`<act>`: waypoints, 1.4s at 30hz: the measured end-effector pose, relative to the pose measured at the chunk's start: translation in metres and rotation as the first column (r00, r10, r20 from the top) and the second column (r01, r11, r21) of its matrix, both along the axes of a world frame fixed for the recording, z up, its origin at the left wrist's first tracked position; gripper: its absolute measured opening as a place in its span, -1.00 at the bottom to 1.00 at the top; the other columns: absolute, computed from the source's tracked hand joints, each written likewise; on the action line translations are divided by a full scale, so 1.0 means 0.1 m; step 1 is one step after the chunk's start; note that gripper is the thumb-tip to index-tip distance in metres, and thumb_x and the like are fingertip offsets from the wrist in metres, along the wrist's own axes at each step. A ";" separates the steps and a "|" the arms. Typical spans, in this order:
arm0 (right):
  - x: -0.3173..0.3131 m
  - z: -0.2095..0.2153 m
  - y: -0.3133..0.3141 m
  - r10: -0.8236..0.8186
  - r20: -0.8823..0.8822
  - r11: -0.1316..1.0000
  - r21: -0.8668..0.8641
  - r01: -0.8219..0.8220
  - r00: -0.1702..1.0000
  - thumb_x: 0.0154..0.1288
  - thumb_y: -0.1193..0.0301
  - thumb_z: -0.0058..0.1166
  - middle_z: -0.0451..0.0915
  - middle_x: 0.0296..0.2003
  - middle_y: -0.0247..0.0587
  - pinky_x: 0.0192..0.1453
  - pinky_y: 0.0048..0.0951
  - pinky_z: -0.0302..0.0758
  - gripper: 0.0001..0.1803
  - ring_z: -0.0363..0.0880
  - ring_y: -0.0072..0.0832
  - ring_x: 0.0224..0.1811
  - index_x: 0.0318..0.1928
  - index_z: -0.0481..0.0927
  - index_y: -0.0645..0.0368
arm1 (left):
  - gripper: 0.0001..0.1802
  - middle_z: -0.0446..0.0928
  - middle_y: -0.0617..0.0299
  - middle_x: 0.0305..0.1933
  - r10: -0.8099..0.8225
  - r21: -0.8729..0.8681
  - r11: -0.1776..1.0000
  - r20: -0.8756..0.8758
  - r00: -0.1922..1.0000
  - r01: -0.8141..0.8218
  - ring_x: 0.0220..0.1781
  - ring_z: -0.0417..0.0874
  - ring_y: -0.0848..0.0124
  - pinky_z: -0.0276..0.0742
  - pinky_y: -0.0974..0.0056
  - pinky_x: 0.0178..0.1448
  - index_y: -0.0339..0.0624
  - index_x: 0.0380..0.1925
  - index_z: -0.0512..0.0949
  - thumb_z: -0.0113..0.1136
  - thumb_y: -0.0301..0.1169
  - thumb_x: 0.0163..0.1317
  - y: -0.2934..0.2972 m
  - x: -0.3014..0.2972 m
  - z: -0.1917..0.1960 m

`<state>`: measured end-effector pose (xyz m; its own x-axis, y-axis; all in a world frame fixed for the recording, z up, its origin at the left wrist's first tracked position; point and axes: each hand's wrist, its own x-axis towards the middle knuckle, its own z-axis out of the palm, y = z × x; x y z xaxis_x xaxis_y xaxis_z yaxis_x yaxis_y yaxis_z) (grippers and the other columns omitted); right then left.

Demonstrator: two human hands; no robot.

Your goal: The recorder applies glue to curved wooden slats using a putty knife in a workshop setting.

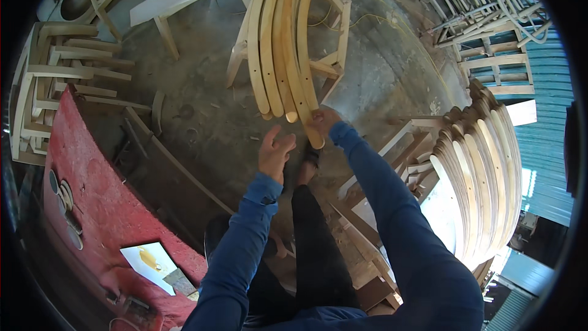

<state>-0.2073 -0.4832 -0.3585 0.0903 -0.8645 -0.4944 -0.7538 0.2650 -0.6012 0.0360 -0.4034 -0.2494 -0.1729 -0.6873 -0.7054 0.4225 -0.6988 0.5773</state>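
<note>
Curved slat point(316, 138), in right hand point(324, 121), tip protruding

Slats point(284, 55) on stand point(344, 30), table point(86, 165) left, stack point(484, 178) right

There're 2 curved-slat grps. point(284, 49) & 1 red tbl. point(101, 171).
</note>
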 end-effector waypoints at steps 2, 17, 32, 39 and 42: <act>-0.11 -0.21 -0.20 0.006 -0.030 1.000 -0.013 -0.006 1.000 0.06 0.09 0.43 0.75 -0.26 -0.10 -0.04 -0.31 0.63 -0.42 0.72 -0.31 -0.21 -0.01 0.70 0.23 | -0.15 0.58 0.26 0.11 -0.003 -0.009 1.000 -0.012 1.000 0.003 0.13 0.60 0.41 0.32 0.21 0.18 -0.08 0.47 0.18 0.39 -0.20 0.26 -0.02 -0.08 -0.05; 0.73 -0.17 -0.79 -0.235 -0.301 0.883 -0.465 0.073 0.924 0.02 0.19 0.34 0.57 0.09 -0.04 0.28 -0.07 0.46 -0.31 0.49 0.00 0.19 0.22 0.54 0.10 | -0.24 0.60 0.28 0.00 0.060 0.006 0.998 -0.043 0.997 -0.060 0.05 0.63 0.43 0.41 0.30 0.11 -0.16 0.42 0.25 0.38 -0.30 0.29 -0.15 0.01 0.06; 1.01 -0.18 -0.78 -0.142 -0.455 0.951 -0.310 -0.007 0.879 -0.02 0.03 0.37 0.46 0.20 -0.09 0.37 -0.04 0.37 -0.14 0.37 -0.02 0.30 0.31 0.45 0.06 | -0.28 0.60 0.28 -0.05 0.139 0.036 0.990 -0.090 0.986 -0.136 0.00 0.64 0.45 0.43 0.31 0.08 -0.17 0.38 0.30 0.37 -0.32 0.27 -0.20 0.08 0.08; 0.95 -0.24 -0.07 -0.087 -0.528 0.958 -0.276 -0.073 0.845 -0.11 0.06 0.41 0.50 0.08 -0.15 0.23 -0.03 0.38 -0.16 0.42 -0.09 0.20 0.24 0.46 -0.01 | -0.32 0.64 0.27 -0.04 0.159 0.026 0.987 -0.131 0.979 -0.157 -0.03 0.65 0.48 0.43 0.34 0.05 -0.16 0.36 0.32 0.35 -0.32 0.28 -0.26 0.05 0.11; 0.95 -0.33 -0.08 -0.123 -0.554 0.935 -0.343 -0.091 0.823 -0.11 0.07 0.42 0.52 0.01 -0.20 0.17 -0.05 0.37 -0.20 0.44 -0.13 0.15 0.22 0.50 -0.03 | -0.32 0.65 0.25 -0.03 0.164 0.012 0.986 -0.165 0.973 -0.164 -0.02 0.64 0.47 0.44 0.33 0.05 -0.16 0.37 0.31 0.35 -0.33 0.29 -0.23 0.02 0.09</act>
